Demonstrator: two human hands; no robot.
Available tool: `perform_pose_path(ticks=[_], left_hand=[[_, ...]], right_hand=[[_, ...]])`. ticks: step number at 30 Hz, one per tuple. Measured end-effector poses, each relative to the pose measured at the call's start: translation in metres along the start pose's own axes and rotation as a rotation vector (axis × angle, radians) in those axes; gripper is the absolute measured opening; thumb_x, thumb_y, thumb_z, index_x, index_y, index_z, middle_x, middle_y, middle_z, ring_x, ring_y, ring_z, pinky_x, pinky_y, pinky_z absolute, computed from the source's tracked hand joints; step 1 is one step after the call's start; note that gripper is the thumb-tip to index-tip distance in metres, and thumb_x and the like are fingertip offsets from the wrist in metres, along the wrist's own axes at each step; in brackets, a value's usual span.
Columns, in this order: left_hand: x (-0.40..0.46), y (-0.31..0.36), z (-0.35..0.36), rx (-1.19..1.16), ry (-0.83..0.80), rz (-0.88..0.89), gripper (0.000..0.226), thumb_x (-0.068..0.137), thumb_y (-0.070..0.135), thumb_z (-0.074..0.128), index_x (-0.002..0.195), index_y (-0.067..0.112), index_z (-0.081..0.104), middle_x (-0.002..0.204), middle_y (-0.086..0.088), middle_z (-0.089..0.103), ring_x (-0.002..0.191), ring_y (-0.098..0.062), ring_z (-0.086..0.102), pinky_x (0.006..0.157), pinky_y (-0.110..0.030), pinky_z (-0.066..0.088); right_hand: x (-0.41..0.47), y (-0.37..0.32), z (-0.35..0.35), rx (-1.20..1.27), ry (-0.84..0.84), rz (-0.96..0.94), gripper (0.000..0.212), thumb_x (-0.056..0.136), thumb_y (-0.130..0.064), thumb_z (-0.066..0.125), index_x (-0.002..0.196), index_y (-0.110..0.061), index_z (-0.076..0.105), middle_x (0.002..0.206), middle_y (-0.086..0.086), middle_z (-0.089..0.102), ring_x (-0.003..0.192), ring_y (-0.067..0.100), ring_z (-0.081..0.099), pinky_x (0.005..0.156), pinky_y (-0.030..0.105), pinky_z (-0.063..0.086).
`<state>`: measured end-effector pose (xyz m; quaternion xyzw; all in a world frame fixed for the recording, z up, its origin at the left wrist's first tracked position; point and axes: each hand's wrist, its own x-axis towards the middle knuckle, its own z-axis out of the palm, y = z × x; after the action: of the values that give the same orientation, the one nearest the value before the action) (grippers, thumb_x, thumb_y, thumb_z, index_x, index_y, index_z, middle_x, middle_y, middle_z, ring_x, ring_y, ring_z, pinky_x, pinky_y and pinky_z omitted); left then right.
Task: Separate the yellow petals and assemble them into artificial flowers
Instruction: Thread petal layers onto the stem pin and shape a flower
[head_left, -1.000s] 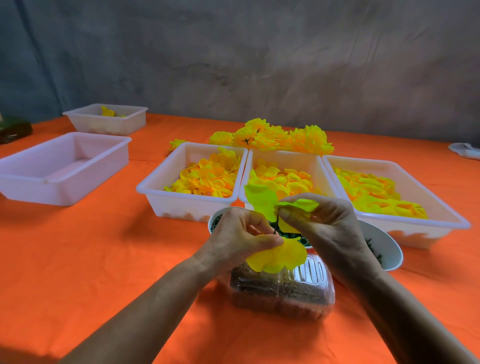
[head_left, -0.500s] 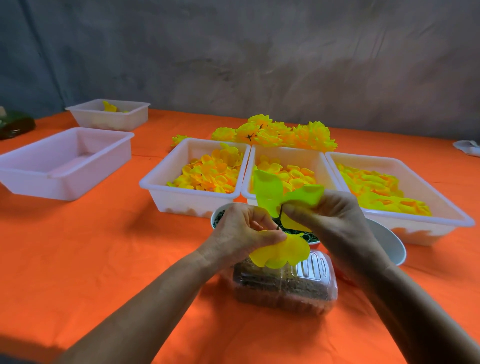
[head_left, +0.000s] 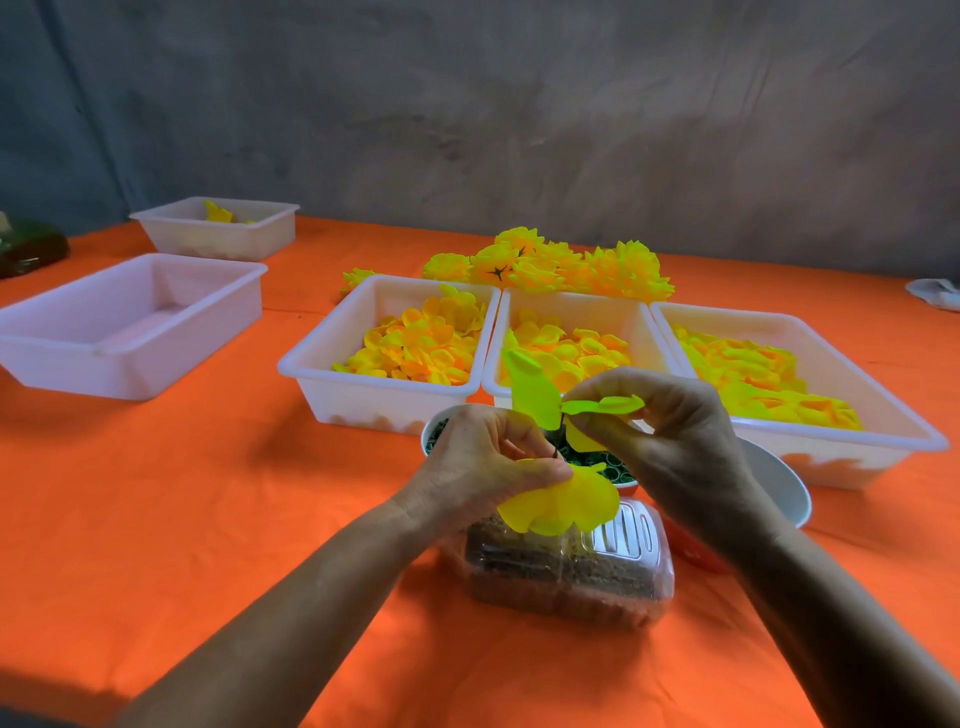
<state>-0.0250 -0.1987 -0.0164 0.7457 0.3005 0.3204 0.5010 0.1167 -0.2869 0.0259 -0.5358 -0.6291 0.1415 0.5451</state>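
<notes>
My left hand (head_left: 483, 462) pinches a broad yellow petal piece (head_left: 563, 501) low over the clear box. My right hand (head_left: 670, 431) pinches a greenish-yellow petal layer (head_left: 537, 392) whose lobes stand up and spread sideways. A thin dark stem (head_left: 558, 439) runs between the two pieces. Both hands are held close together above a white bowl (head_left: 434, 428) of green parts. Three white trays of loose yellow petals stand behind: left (head_left: 322, 358), middle (head_left: 576, 304), right (head_left: 893, 410). Finished yellow flowers (head_left: 561, 265) are heaped beyond them.
A clear plastic box (head_left: 566, 571) of dark parts lies under my hands. A second white bowl (head_left: 779, 483) is to the right. An empty white tray (head_left: 130, 322) and a smaller tray (head_left: 218, 234) stand at left on the orange tablecloth (head_left: 208, 519). A grey wall lies behind.
Both hands with the petal pieces have risen slightly and shifted a little right. The upper petal layer has spread wider in my right hand.
</notes>
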Motion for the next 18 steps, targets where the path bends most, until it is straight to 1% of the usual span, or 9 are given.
perform_pose_path(ticks=[2, 4, 6, 9, 11, 13, 14, 16, 18], left_hand=[[0.000, 0.000, 0.000, -0.011, -0.003, -0.001, 0.017, 0.069, 0.018, 0.083, 0.061, 0.026, 0.071, 0.073, 0.000, 0.072, 0.064, -0.007, 0.062, 0.067, -0.038, 0.055], [0.000, 0.000, -0.001, -0.010, -0.001, -0.001, 0.014, 0.069, 0.019, 0.083, 0.063, 0.024, 0.071, 0.068, 0.006, 0.071, 0.063, -0.004, 0.062, 0.065, -0.031, 0.052], [-0.001, 0.001, -0.002, 0.006, 0.027, 0.000, 0.015, 0.065, 0.026, 0.085, 0.065, 0.025, 0.071, 0.066, 0.007, 0.070, 0.062, -0.004, 0.060, 0.063, -0.028, 0.050], [-0.005, 0.005, -0.006, 0.049, 0.124, 0.014, 0.033, 0.051, 0.049, 0.082, 0.068, 0.024, 0.070, 0.071, -0.007, 0.070, 0.064, -0.010, 0.058, 0.064, -0.038, 0.052], [-0.008, 0.010, -0.011, 0.050, 0.270, 0.041, 0.046, 0.044, 0.057, 0.077, 0.070, 0.022, 0.066, 0.070, -0.004, 0.068, 0.063, -0.005, 0.057, 0.064, -0.031, 0.052], [-0.008, 0.017, -0.017, 0.024, 0.407, 0.100, 0.047, 0.044, 0.053, 0.078, 0.079, 0.027, 0.060, 0.077, 0.006, 0.064, 0.069, 0.000, 0.057, 0.065, -0.020, 0.049], [-0.008, 0.020, -0.021, 0.012, 0.413, 0.148, 0.047, 0.048, 0.045, 0.082, 0.086, 0.030, 0.059, 0.086, 0.009, 0.064, 0.077, -0.001, 0.058, 0.070, -0.018, 0.049], [-0.007, 0.027, -0.027, 0.034, 0.327, 0.226, 0.046, 0.057, 0.026, 0.087, 0.094, 0.031, 0.060, 0.096, 0.013, 0.064, 0.090, -0.004, 0.059, 0.080, -0.019, 0.047], [-0.006, 0.032, -0.027, 0.072, 0.243, 0.250, 0.038, 0.062, 0.017, 0.085, 0.092, 0.028, 0.066, 0.094, 0.012, 0.068, 0.094, -0.007, 0.062, 0.085, -0.023, 0.048]], right_hand=[[0.000, -0.001, 0.001, -0.025, -0.001, -0.023, 0.020, 0.079, -0.009, 0.072, 0.078, -0.029, 0.071, 0.077, -0.006, 0.071, 0.073, 0.019, 0.067, 0.066, 0.038, 0.055], [0.000, -0.001, 0.001, -0.028, -0.007, -0.018, 0.021, 0.080, -0.008, 0.072, 0.078, -0.030, 0.070, 0.077, -0.007, 0.072, 0.072, 0.015, 0.067, 0.066, 0.033, 0.054], [0.001, -0.001, 0.001, -0.013, -0.023, -0.005, 0.022, 0.080, -0.006, 0.071, 0.077, -0.027, 0.070, 0.076, -0.004, 0.071, 0.069, 0.012, 0.066, 0.063, 0.028, 0.051], [0.002, -0.002, 0.001, 0.035, -0.049, 0.005, 0.021, 0.080, 0.000, 0.069, 0.076, -0.021, 0.071, 0.076, 0.000, 0.071, 0.066, 0.006, 0.062, 0.061, 0.019, 0.048], [0.003, -0.003, 0.001, 0.066, -0.065, 0.018, 0.018, 0.080, 0.000, 0.069, 0.077, -0.017, 0.071, 0.076, 0.001, 0.071, 0.067, 0.006, 0.063, 0.062, 0.017, 0.049], [0.004, -0.003, 0.001, 0.111, -0.069, 0.040, 0.017, 0.080, 0.001, 0.069, 0.077, -0.016, 0.071, 0.073, -0.001, 0.070, 0.067, 0.007, 0.064, 0.063, 0.018, 0.051], [0.004, -0.004, 0.001, 0.122, -0.071, 0.045, 0.017, 0.080, 0.001, 0.068, 0.077, -0.016, 0.071, 0.073, -0.002, 0.070, 0.067, 0.008, 0.064, 0.063, 0.019, 0.051], [0.004, -0.003, 0.001, 0.123, -0.072, 0.050, 0.017, 0.079, 0.000, 0.069, 0.077, -0.017, 0.071, 0.074, -0.001, 0.071, 0.068, 0.010, 0.065, 0.064, 0.021, 0.053], [0.004, -0.003, 0.000, 0.123, -0.071, 0.052, 0.017, 0.079, 0.000, 0.069, 0.077, -0.017, 0.071, 0.075, 0.001, 0.071, 0.069, 0.011, 0.064, 0.064, 0.021, 0.053]])
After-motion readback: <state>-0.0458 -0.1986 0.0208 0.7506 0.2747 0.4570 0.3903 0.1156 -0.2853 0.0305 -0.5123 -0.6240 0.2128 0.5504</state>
